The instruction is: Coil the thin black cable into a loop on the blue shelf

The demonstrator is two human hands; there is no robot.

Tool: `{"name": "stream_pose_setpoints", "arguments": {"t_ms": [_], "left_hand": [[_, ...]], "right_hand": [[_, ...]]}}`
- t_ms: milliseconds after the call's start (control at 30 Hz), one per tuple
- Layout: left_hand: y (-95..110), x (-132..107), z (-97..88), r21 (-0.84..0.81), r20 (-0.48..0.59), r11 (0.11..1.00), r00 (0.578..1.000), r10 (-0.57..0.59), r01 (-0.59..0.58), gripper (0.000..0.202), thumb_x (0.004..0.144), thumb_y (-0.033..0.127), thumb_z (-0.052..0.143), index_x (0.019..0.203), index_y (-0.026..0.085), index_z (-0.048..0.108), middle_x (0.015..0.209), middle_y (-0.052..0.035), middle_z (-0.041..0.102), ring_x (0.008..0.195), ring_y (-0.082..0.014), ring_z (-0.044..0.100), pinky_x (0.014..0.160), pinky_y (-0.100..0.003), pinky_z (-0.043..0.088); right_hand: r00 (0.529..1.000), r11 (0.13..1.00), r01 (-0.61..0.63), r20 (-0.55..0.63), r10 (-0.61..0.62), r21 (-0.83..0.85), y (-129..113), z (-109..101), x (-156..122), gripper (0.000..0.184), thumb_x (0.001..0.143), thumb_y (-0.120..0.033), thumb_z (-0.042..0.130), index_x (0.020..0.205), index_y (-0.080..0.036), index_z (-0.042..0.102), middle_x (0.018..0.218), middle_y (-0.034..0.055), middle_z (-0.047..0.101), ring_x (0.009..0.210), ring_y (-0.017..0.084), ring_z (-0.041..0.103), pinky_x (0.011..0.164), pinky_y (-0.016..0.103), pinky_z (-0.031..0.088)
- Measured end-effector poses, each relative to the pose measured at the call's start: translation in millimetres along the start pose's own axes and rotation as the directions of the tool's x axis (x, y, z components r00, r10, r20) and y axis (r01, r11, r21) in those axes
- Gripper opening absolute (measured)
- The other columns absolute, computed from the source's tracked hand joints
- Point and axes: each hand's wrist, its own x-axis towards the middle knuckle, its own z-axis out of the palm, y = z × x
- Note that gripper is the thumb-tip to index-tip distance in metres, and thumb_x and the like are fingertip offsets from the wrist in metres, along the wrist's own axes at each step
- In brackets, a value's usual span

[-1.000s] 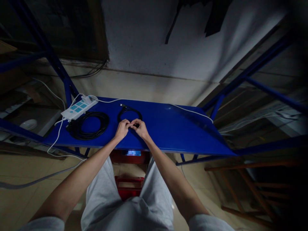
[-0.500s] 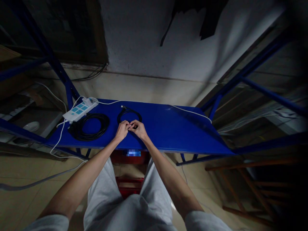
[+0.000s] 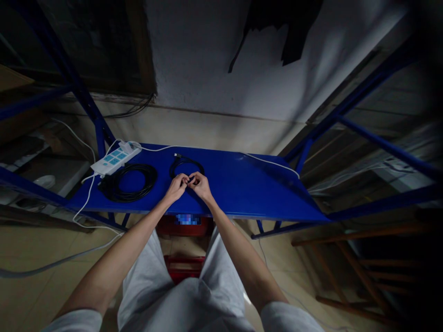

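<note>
Little is shifted vs. half a sec ago: the view is swung a bit, so the R end of the worktop [image 3: 256, 189] is seen farther L & the dark hanging item [image 3: 277, 18] on the wall [image 3: 200, 83] is seen lower; no clear shift is made out in either coil. Left hand [image 3: 176, 187] and right hand [image 3: 201, 186] are brought together, fingertips pinched on the near side of the small black coil [image 3: 189, 161], which is laid flat mid-worktop. Whether cable or a tie is pinched can't be told; that spot is mostly covered.

Risks, prob.: the loop could be sprung open if either pinch is eased too soon, esp. if the cable is stiff. The plug end [image 3: 176, 156], left loose at the far side, could be dragged askew if the near side is tugged. W/ a hard pull, the coil could be drawn over the front edge [image 3: 249, 215], below which a lit screen [image 3: 188, 219] is seen approx. in line.

Room: most is offered on the R, bounded by the blue frame [image 3: 304, 156] & a white cord [image 3: 273, 163] along the back. Less is given on the L, where the big black coil [image 3: 149, 180] is set near the left hand, w/ the power strip [image 3: 114, 159] just beyond.
</note>
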Motion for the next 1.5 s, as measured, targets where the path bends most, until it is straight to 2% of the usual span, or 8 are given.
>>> {"name": "stream_pose_setpoints", "arguments": {"t_ms": [133,300,467,667,867,1100,1300,1500], "left_hand": [[1.6,-0.4,2.9,0.118,0.020,0.993,0.999,0.028,-0.030,0.030,0.068,0.004,0.057,0.094,0.021,0.056,0.094,-0.0033,0.062,0.093,-0.0215,0.058,0.089,-0.036,0.047],[11.3,-2.0,2.2,0.372,0.070,0.928,0.998,-0.001,-0.025,0.022,0.073,0.015,0.063,0.092,0.022,0.055,0.099,-0.0053,0.062,0.104,-0.0278,0.053,0.092,-0.043,0.043],[16.9,-3.5,1.5,0.454,0.068,0.891,0.998,-0.007,-0.025,0.013,0.076,0.018,0.064,0.087,0.022,0.057,0.103,-0.0064,0.063,0.108,-0.0289,0.051,0.093,-0.043,0.041],[11.4,-2.5,2.8,0.388,0.024,0.922,1.000,-0.006,-0.004,0.008,0.077,0.018,0.065,0.082,0.022,0.061,0.096,-0.0041,0.066,0.104,-0.0270,0.054,0.091,-0.042,0.042],[1.8,-0.4,0.4,0.269,-0.001,0.963,1.000,-0.010,0.010,0.013,0.072,0.011,0.068,0.077,0.022,0.065,0.091,-0.0021,0.069,0.099,-0.0255,0.057,0.093,-0.042,0.043],[-8.3,0.5,1.5,0.164,-0.023,0.986,0.999,-0.027,0.031,0.012,0.076,0.010,0.072,0.073,0.022,0.069,0.090,-0.0014,0.070,0.093,-0.0223,0.059,0.090,-0.040,0.044],[-9.3,1.1,1.1,0.122,-0.021,0.992,1.000,-0.017,0.019,0.011,0.079,0.013,0.070,0.074,0.022,0.071,0.089,-0.0018,0.071,0.091,-0.0217,0.060,0.088,-0.039,0.045],[-6.1,0.1,1.9,0.158,-0.023,0.987,1.000,-0.016,0.020,0.011,0.080,0.015,0.068,0.074,0.023,0.072,0.092,-0.0025,0.072,0.097,-0.0233,0.060,0.093,-0.042,0.044]], "right_hand": [[1.000,1.000,-0.020,-0.008,0.020,0.021,1.7,1.8,-0.5,0.025,0.070,-0.027,0.070,0.093,-0.018,0.064,0.065,-0.0029,0.062,0.058,0.013,0.051,0.058,0.024,0.035],[1.000,1.000,0.008,0.001,-0.008,0.029,2.0,3.0,-0.9,0.016,0.071,-0.023,0.065,0.087,-0.018,0.064,0.072,-0.0005,0.065,0.062,0.013,0.055,0.060,0.024,0.039],[1.000,0.999,0.009,0.009,-0.009,-0.032,-1.8,2.6,-0.4,0.013,0.074,-0.025,0.064,0.085,-0.018,0.065,0.073,0.0002,0.066,0.061,0.012,0.054,0.059,0.024,0.038],[1.000,0.998,0.013,-0.005,-0.014,-0.064,-2.8,1.2,-0.2,0.020,0.079,-0.037,0.070,0.083,-0.018,0.065,0.068,-0.0001,0.063,0.059,0.013,0.052,0.059,0.025,0.038],[0.999,0.996,-0.002,0.035,0.005,-0.092,-2.8,-3.2,-0.5,0.025,0.079,-0.042,0.072,0.088,-0.019,0.067,0.074,0.0023,0.068,0.067,0.016,0.057,0.064,0.027,0.042],[0.973,0.998,-0.006,0.229,-0.010,0.069,0.1,-20.1,4.6,0.020,0.082,-0.037,0.070,0.088,-0.018,0.069,0.083,0.0038,0.070,0.076,0.018,0.064,0.074,0.029,0.049],[0.985,0.996,-0.033,0.171,0.019,0.083,1.0,-21.5,2.4,0.022,0.084,-0.038,0.068,0.094,-0.018,0.067,0.084,0.0047,0.070,0.080,0.020,0.066,0.078,0.032,0.051],[0.984,0.998,-0.009,0.180,-0.003,0.069,-0.9,-21.7,1.2,0.018,0.087,-0.035,0.065,0.094,-0.019,0.068,0.084,0.0046,0.069,0.081,0.020,0.064,0.081,0.033,0.051]]}}
